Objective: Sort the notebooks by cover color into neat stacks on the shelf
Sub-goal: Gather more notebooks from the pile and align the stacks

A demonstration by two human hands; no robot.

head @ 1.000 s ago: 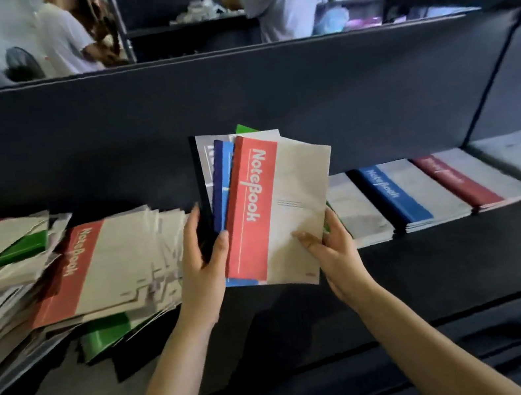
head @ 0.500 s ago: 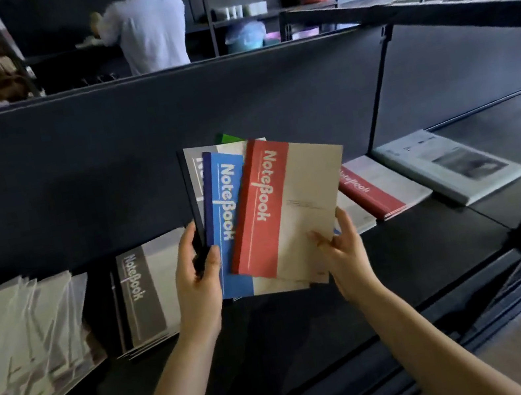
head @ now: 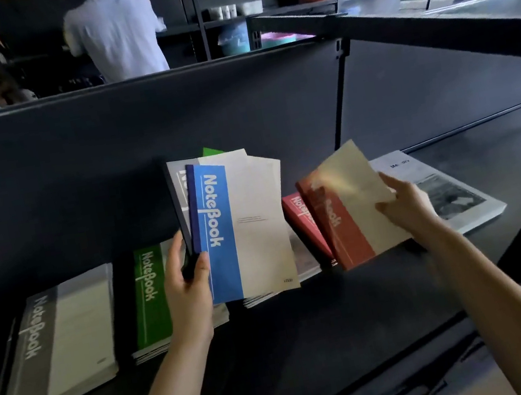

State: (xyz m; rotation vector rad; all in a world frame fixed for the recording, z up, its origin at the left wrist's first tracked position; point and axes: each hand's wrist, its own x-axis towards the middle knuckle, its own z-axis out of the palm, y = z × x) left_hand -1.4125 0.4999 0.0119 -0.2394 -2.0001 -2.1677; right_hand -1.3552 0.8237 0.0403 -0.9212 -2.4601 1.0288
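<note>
We see the left hand [head: 187, 290] with fingers [head: 174, 252] curled round a fan of notebooks [head: 246, 220], blue on top, above the shelf [head: 310, 328]. The right hand [head: 409, 209] pinches a blurred red notebook [head: 349, 216] over the red stack [head: 303, 221]; the fan hides most of another pile [head: 301, 259].

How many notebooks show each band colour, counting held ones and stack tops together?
Grey: 2, held grey notebook, grey stack
Green: 2, held green notebook, green stack
Blue: 1, held blue notebook
Red: 2, held red notebook, red stack
Total: 7
</note>
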